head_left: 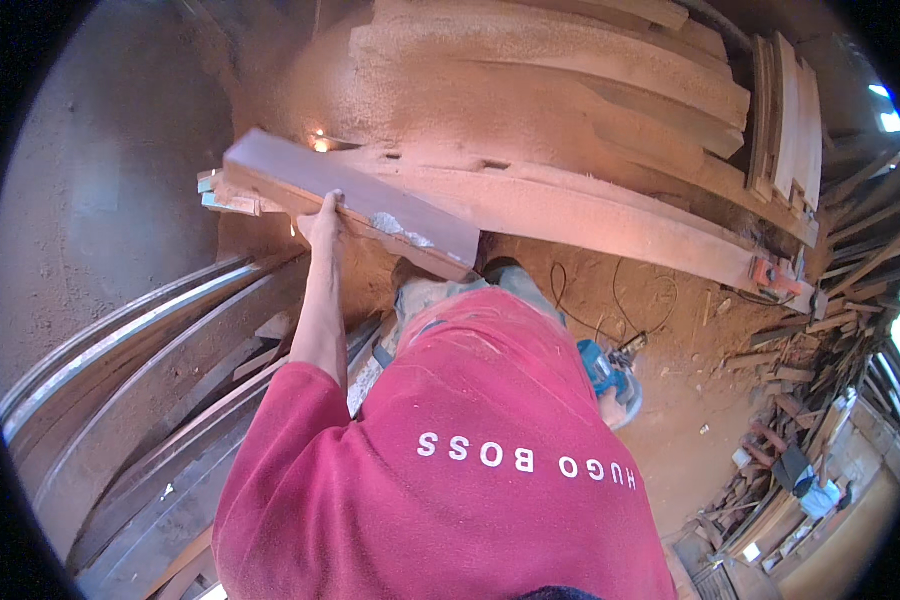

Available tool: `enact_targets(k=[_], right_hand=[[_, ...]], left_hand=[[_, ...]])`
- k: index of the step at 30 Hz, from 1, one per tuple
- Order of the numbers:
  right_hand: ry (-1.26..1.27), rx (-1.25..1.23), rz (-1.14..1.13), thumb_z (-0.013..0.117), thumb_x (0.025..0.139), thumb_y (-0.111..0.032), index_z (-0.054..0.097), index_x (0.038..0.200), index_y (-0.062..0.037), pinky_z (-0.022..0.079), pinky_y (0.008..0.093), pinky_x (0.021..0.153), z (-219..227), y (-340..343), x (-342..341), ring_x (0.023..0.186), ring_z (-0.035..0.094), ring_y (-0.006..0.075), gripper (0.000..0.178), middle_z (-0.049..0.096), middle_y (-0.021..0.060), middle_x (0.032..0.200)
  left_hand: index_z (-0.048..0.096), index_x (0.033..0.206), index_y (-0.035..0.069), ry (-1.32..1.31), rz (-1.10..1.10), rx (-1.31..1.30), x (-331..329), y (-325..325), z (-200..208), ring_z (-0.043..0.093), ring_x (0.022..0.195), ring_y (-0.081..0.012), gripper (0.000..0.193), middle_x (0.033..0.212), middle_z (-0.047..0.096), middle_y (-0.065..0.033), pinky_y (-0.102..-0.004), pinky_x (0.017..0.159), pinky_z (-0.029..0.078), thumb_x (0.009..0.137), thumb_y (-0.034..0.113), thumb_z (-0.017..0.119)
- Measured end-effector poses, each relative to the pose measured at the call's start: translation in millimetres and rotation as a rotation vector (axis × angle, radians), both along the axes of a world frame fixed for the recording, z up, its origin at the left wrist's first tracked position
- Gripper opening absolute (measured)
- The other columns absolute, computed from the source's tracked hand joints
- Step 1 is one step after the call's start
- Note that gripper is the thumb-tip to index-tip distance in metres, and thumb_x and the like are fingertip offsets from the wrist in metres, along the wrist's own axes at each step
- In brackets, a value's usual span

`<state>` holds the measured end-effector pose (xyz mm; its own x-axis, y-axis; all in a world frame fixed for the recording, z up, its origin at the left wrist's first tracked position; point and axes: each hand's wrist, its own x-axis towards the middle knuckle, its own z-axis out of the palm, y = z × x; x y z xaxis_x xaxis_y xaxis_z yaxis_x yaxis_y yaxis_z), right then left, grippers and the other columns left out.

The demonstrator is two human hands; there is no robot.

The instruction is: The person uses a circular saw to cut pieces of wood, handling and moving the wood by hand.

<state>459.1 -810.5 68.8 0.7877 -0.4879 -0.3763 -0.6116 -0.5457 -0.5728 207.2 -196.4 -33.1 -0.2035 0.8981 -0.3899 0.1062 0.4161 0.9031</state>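
My left hand (322, 222) grips the near edge of a thick wooden beam (370, 190), thumb on its upper face. The beam slants in front of my waist, its far-left end higher in view. A pale rough patch marks its upper face near the right end. Down by my right side, my right hand (612, 408) is closed on a blue-green power tool (600, 368); most of the fingers are hidden by the tool and my shirt. Just beyond the beam runs a long dust-covered plank (590, 217).
Wide sawdust-covered boards (560, 95) lie stacked ahead. A red clamp-like piece (770, 275) sits at the long plank's right end. Curved planks (150, 400) lean at left. A dark cord (620, 290) loops over the floor. Scrap wood (860, 270) and apparently another person (805, 478) are at right.
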Motion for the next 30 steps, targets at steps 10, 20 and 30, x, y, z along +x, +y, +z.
enact_targets(k=[10,20,30], right_hand=[[0.106,-0.262,0.281,0.07,0.082,-0.014,0.062,0.128,0.0094,0.054,0.042,0.091,-67,3,-15,0.105,0.07,0.0341,0.052,0.071,0.0251,0.118],[0.032,-0.308,0.475,0.071,0.081,-0.014,0.062,0.127,0.0102,0.053,0.0425,0.092,-69,8,-10,0.105,0.069,0.0345,0.052,0.071,0.0255,0.118],[-0.2,-0.07,0.427,0.066,0.082,-0.006,0.062,0.125,0.013,0.052,0.0434,0.095,-4,8,20,0.108,0.068,0.0351,0.047,0.071,0.0256,0.117]], left_hand=[[0.054,0.128,0.006,0.578,-1.004,0.425,112,-3,182,0.071,0.088,-0.0334,0.074,0.101,0.071,-0.0197,-0.0417,0.084,0.057,0.062,0.022,0.084],[0.06,0.124,0.013,0.852,-1.773,0.647,172,-36,83,0.065,0.107,-0.0345,0.061,0.106,0.07,-0.0115,-0.0466,0.091,0.053,0.066,0.018,0.079],[0.058,0.134,0.018,0.844,-1.688,0.821,87,28,60,0.057,0.124,-0.0301,0.072,0.12,0.067,-0.0061,-0.0453,0.105,0.045,0.066,0.016,0.081]])
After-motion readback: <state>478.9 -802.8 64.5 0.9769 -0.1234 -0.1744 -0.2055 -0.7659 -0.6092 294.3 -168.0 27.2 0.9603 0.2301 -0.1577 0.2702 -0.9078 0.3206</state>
